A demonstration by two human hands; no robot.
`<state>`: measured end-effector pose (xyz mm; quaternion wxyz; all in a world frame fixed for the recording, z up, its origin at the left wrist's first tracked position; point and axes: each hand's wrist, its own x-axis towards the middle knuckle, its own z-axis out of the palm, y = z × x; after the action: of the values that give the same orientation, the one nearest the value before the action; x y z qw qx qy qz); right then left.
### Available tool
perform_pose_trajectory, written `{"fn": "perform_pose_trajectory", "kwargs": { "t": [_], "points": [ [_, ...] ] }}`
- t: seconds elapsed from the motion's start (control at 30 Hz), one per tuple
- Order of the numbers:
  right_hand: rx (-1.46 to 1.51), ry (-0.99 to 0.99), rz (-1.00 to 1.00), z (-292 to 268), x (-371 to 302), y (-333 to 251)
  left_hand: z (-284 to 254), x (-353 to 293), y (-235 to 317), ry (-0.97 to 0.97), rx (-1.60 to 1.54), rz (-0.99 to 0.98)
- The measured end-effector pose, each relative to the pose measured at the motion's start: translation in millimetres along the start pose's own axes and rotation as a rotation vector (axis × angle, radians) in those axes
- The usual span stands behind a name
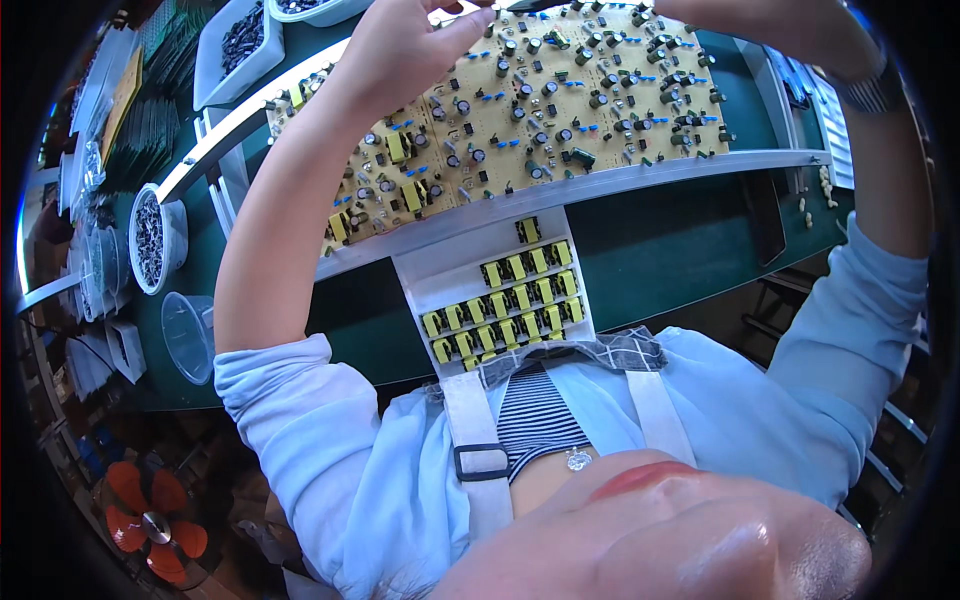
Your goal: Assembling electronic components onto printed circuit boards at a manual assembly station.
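At the upper edge, my left hand (pixel 428 42) reaches over a wide tan circuit board panel (pixel 560 105), its thumb stretched to the right. The other left fingers are mostly cut off, so its grip is unclear. My right hand (pixel 690 8) comes over the panel's far right corner, with its fingers out of the picture. Capacitors, blue parts and several yellow transformers stand upright on the panel. A dark thin object (pixel 540 4) lies between the hands at the far edge, too cropped to name. Nearer me, a white tray (pixel 435 275) bears rows of yellow-and-black transformers (pixel 520 295).
Metal rails (pixel 600 183) border the panel. On the left are a white bin of black parts (pixel 240 45), a round tub of small metal parts (pixel 150 240), a clear plastic cup (pixel 188 335) and stacked green boards (pixel 145 140). An orange-bladed fan (pixel 155 525) stands lower left.
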<state>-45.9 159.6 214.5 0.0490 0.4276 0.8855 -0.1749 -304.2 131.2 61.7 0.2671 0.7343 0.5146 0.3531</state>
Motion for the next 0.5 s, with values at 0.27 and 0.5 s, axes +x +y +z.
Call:
{"fn": "perform_pose_trajectory", "kwargs": {
  "t": [0.27, 0.5],
  "points": [
    [0.478, -0.126, -0.314, 41, -54, 114, 15, -57, 45, -0.116, -0.528, -0.018],
    [0.851, -0.135, -0.386, 96, -86, 103, 42, -91, 89, -0.056, -0.861, -0.220]
  ]
}}
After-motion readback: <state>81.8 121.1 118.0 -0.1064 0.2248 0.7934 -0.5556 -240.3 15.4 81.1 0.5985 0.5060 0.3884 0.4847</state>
